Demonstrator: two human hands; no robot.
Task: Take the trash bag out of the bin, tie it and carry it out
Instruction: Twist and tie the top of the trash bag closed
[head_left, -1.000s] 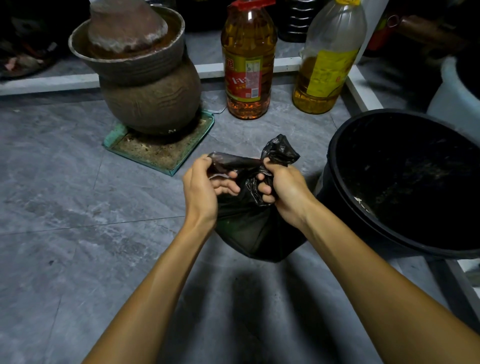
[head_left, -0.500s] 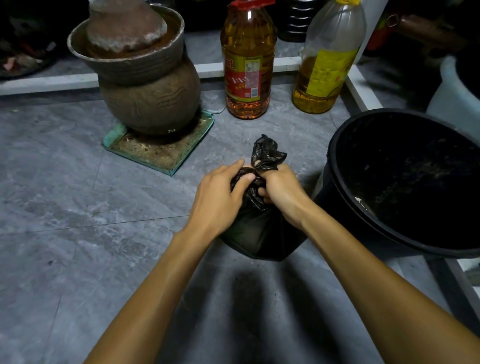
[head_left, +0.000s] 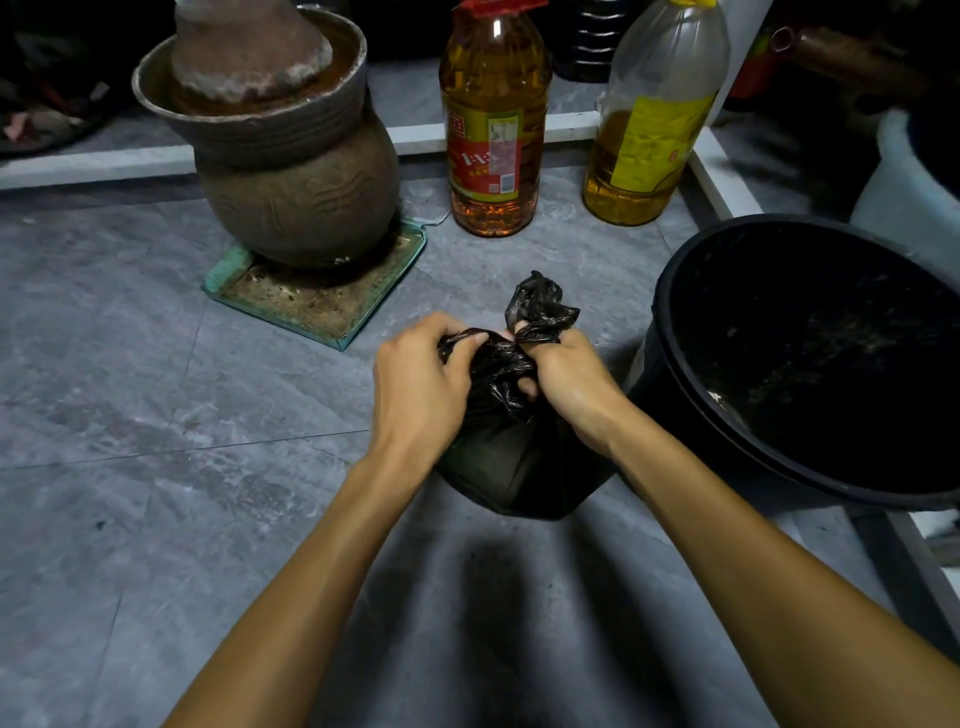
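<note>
A small black trash bag (head_left: 511, 462) sits on the grey tiled floor, just left of the black bin (head_left: 670, 332). The bin has no liner and its dark inside shows. My left hand (head_left: 415, 384) grips the gathered plastic at the bag's neck from the left. My right hand (head_left: 566, 382) grips the neck from the right, and a crumpled tail of plastic sticks up above its fingers. Both hands are close together at the twisted top of the bag.
A brown clay jar (head_left: 296, 192) stands on a teal tray (head_left: 311, 306) at the back left. Two oil bottles, one red-labelled (head_left: 493, 135) and one yellow-labelled (head_left: 649, 130), stand behind the bag. A white container (head_left: 904, 192) is at the far right.
My left hand held a strip of plastic stretched out to the left, then came in to the bag's neck. Both hands now grip the twisted top close together.
</note>
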